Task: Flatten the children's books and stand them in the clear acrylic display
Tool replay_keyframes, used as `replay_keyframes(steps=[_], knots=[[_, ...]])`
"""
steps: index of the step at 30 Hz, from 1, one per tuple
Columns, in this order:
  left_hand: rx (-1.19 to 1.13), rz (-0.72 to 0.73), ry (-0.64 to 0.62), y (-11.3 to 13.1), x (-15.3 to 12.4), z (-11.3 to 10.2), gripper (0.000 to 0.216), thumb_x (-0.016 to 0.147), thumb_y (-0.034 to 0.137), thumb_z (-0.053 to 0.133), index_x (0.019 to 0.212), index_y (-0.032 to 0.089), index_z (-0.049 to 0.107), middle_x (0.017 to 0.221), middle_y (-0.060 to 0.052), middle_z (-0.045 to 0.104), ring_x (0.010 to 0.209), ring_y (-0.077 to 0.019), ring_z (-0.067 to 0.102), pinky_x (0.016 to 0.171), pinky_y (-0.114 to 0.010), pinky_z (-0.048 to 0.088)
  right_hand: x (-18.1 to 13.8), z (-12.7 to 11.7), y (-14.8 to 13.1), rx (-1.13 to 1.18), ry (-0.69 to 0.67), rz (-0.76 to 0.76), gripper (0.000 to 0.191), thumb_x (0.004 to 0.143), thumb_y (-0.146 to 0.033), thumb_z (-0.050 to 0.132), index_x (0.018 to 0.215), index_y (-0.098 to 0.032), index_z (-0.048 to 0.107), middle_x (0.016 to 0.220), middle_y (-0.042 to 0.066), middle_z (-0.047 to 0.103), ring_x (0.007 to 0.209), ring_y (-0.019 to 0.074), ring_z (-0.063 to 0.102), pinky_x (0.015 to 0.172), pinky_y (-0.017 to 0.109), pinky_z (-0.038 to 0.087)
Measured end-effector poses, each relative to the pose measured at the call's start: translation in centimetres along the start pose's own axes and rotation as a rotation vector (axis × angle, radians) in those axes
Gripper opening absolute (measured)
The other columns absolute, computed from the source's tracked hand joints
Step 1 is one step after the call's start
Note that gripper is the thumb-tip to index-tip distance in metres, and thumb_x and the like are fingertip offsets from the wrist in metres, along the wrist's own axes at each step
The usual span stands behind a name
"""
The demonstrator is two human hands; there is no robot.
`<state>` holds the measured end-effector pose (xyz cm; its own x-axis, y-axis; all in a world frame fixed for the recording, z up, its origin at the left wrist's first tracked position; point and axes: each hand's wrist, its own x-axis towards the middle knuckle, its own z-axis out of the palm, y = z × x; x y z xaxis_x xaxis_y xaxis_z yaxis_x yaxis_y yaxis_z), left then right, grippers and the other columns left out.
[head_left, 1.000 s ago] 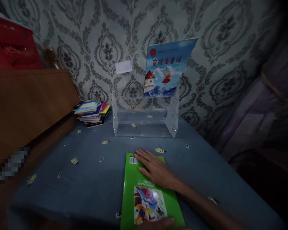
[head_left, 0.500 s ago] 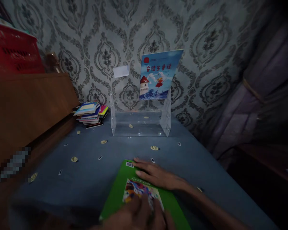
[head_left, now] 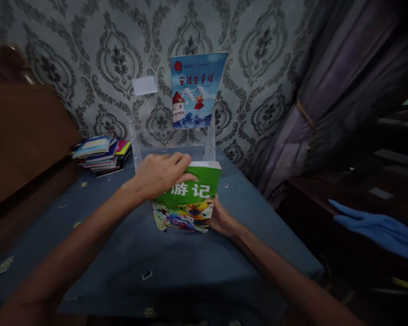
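A green book [head_left: 204, 174] with white characters and a colourful picture on its cover is held upright over the table, in front of a clear acrylic stand [head_left: 211, 142]. My left hand [head_left: 163, 174] grips its upper left part, with the thumb across the cover and fingers over the top edge. At the lower right edge, my right hand [head_left: 222, 219] holds the same book; its fingers are partly hidden behind it. A blue storybook [head_left: 197, 97] stands upright in the right part of the stand. The green book and my left hand cover the stand's lower front.
A stack of books [head_left: 102, 154] lies at the table's back left, beside a brown wooden panel [head_left: 23, 140]. A patterned blue cloth [head_left: 258, 226] covers the table. At the right are a tied curtain [head_left: 302, 113] and a blue glove [head_left: 377, 231]; whether a hand fills it is unclear.
The green book has gone from lying on the table to upright near the stand, its other cover now showing. Both hands moved forward with it. The view has swung right, revealing the blue glove.
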<state>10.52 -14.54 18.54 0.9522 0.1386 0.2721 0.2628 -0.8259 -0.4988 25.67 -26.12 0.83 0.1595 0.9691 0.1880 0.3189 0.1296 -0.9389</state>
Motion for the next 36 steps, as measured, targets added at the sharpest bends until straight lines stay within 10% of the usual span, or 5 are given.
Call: replay_keyframes(steps=[8,15,24,36], knots=[[-0.234,-0.083,-0.125,-2.6,5.0,6.8,0.056,0.105,0.059,0.028,0.112,0.016,0.062,0.095,-0.010,0.072,0.090,-0.0244,0.068,0.077,-0.029,0.043,-0.2,0.0,1.1,0.460,0.053,0.175,0.063,0.085,-0.066,0.062,0.124,-0.018,0.063,0.110,0.014,0.075,0.095,0.0284,0.074,0.083,0.042,0.061],[-0.340,-0.034,-0.194,0.1,2.3,16.2,0.034,0.104,0.038,0.046,0.124,0.015,0.060,0.122,-0.015,0.065,0.119,-0.0275,0.057,0.096,-0.036,0.043,-1.0,0.2,2.8,-0.400,0.410,0.035,0.052,0.089,-0.041,0.061,0.135,-0.019,0.052,0.117,0.013,0.065,0.105,0.0281,0.064,0.095,0.048,0.054],[-0.666,-0.131,-0.148,4.0,-5.8,18.8,0.053,0.105,0.045,0.032,0.148,0.016,0.043,0.158,-0.012,0.043,0.148,-0.0236,0.035,0.123,-0.043,0.026,-1.0,0.2,2.5,-0.864,0.231,-0.092,0.035,0.095,-0.022,0.047,0.125,-0.019,0.064,0.136,0.017,0.057,0.124,0.0330,0.054,0.104,0.053,0.046],[-0.680,-0.441,-0.105,2.3,-6.5,23.5,0.064,0.100,0.044,0.031,0.151,0.005,0.035,0.159,-0.021,0.036,0.150,-0.0305,0.031,0.120,-0.049,0.029,9.7,4.2,2.5,-0.825,-0.145,-0.290,0.046,0.100,-0.018,0.041,0.144,-0.008,0.049,0.151,0.020,0.049,0.147,0.0275,0.039,0.122,0.049,0.033]])
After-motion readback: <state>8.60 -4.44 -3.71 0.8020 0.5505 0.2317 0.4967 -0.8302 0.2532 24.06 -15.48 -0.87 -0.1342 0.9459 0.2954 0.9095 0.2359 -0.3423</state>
